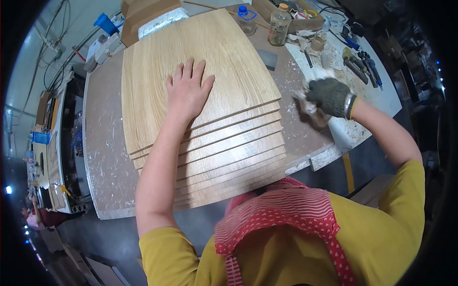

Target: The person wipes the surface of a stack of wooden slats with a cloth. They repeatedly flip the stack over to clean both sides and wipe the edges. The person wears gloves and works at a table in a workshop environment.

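A fanned stack of several light wood-grain boards [224, 52] lies in front of me, the near edges stepped toward my body. On the top board my bare left hand [187, 93] rests flat with its fingers spread. To the right of the stack, my right hand [330, 97] wears a dark work glove with its fingers closed around a crumpled, whitish cloth [312, 113]. The cloth is smeared by motion, close to the bench surface; whether it touches is hard to see.
The boards lie on a brown, scuffed workbench [107, 152]. Behind them stand a clear bottle with an orange cap [279, 29], a blue-capped jug [246, 23] and a cardboard box [136, 21]. A grey block [267, 60] sits beside the stack. Hand tools [355, 67] lie far right.
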Demonstrator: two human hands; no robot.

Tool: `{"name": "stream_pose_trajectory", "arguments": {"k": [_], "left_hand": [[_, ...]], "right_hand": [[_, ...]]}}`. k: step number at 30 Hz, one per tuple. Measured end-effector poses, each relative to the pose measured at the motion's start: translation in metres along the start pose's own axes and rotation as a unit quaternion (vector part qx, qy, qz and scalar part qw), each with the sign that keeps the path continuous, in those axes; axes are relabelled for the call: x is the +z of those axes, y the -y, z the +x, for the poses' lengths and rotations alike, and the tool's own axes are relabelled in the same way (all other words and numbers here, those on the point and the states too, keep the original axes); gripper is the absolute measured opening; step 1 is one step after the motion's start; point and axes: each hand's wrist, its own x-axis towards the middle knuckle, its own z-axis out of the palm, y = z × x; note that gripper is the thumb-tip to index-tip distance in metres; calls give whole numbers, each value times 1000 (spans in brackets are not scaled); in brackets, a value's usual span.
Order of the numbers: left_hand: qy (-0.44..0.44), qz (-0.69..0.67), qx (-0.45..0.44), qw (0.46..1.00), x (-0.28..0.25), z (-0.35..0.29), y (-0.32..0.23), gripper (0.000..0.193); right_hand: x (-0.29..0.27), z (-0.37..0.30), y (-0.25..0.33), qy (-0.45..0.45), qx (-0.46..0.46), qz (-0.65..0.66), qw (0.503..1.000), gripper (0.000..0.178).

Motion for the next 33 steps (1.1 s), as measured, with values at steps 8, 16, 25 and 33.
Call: {"name": "stream_pose_trajectory", "arguments": {"k": [8,16,25,33], "left_hand": [[10,-17,-16,1000,4,4,-2,55],[25,-32,7,999,-8,2,8,48],[16,-139,244,960,-24,116,-204,10],[11,-88,225,970,79,258,-302,9]], "right_hand": [[43,29,10,-155,96,262,948,53],[104,-11,-119,-214,84,387,893,52],[213,59,-244,-303,329,425,787,110],[199,58,-227,-315,299,472,767,75]]}}
